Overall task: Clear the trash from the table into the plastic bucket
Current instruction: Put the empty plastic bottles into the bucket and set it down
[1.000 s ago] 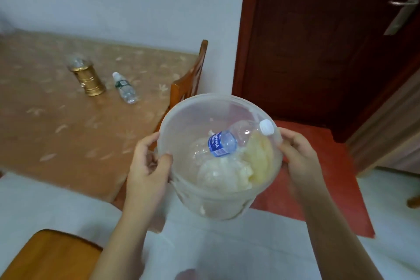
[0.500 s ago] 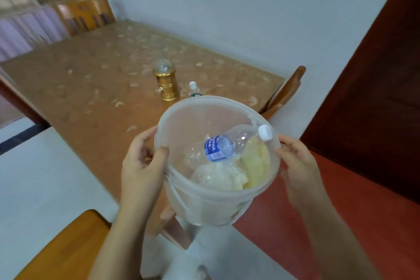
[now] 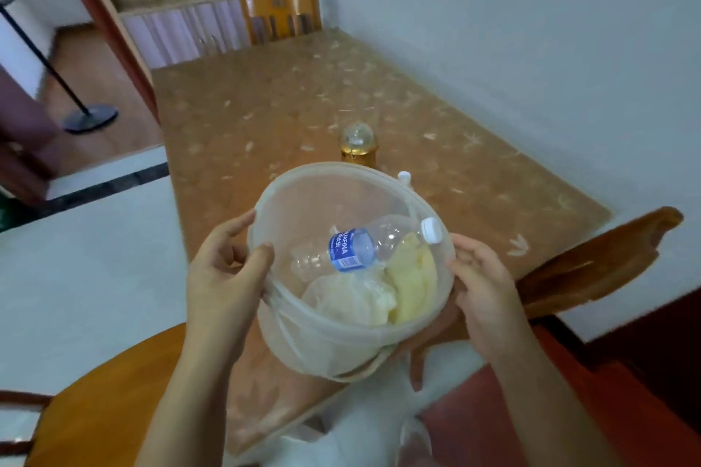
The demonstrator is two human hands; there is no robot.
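Observation:
I hold a translucent plastic bucket in front of me, above the near end of the table. My left hand grips its left rim, thumb over the edge. My right hand grips the right rim. Inside lie an empty water bottle with a blue label and crumpled white and yellowish plastic bags. On the table just behind the bucket, only the white cap of a second bottle shows.
A small gold lantern with a clear dome stands on the table beyond the bucket. A wooden chair back is at the right, another chair at lower left. A fan stand sits on the floor at far left.
My view has swung left and nearer the table; the door has left the frame. The bucket stays held in both hands and now hides most of the bottle on the table.

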